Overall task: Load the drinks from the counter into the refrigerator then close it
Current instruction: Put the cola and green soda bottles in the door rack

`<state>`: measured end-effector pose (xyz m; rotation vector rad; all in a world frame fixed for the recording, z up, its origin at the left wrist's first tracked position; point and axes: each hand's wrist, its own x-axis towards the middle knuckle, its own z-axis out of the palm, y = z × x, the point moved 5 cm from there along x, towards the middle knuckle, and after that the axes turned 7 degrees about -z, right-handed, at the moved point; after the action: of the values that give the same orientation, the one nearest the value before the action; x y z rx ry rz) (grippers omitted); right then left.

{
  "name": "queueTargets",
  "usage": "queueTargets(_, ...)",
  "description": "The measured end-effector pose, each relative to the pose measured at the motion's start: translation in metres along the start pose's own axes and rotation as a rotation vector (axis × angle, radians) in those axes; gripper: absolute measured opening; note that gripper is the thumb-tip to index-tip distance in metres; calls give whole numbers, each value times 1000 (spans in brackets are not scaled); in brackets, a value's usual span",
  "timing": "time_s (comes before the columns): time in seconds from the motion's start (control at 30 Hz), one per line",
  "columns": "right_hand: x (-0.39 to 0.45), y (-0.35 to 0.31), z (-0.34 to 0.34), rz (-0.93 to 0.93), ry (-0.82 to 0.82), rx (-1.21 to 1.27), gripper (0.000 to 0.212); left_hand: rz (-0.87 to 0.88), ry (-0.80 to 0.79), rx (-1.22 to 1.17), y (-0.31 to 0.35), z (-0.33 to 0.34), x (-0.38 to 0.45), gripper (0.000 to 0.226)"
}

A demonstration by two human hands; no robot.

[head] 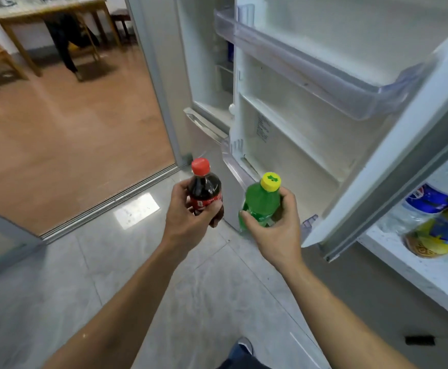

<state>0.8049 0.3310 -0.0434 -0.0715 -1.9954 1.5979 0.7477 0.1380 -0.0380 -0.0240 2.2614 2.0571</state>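
Nearest: left hand (188, 209), fingers curled round a dark cola bottle (204, 190); right hand (276, 225), fingers wrapped round a green soda bottle (261, 201), both upright above the floor. Beyond: open refrigerator door (324, 123). Right: surface (417, 267) bearing bottled drinks (436, 209).

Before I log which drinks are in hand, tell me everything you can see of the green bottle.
The green bottle is small, of translucent green plastic, with a yellow screw cap bearing a green mark. It stands about upright, cap on, held in the air by the right hand, whose fingers wrap its lower body and hide the label. It hangs before the open refrigerator door's lowest shelf, touching nothing else.
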Motion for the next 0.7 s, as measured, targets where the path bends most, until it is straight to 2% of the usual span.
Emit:
queueTargets(0.2, 59, 1, 14, -37, 90, -3, 71, 46, -118, 59, 32, 15, 90, 63)
queueTargets(0.33, 80, 5, 18, -25, 135, -90, 72, 81, -181, 142, 48, 35, 137, 63)
queueTargets(0.53, 105, 20, 35, 45, 230, -243, 73, 103, -252, 197, 51, 59, 209, 72)
queueTargets(0.7, 132, 41, 53, 143, 317, -364, 70, 100, -397, 284, 42, 74, 257, 69)
